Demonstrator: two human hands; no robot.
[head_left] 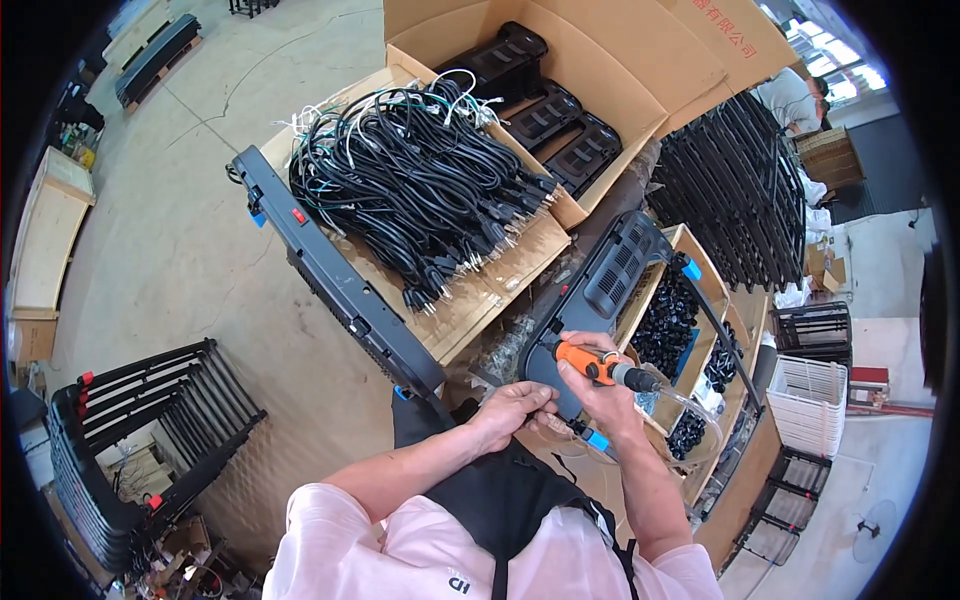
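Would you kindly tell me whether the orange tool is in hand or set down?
In hand: the right hand grips the orange tool by its body, dark end pointing toward the picture's right.

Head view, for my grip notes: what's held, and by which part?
Right hand: orange tool, by its orange body. Left hand: cannot be told.

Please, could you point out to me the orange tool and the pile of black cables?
Orange tool (577, 358): head view, on its orange body.
Pile of black cables (405, 180): head view, on the cords mid-pile.
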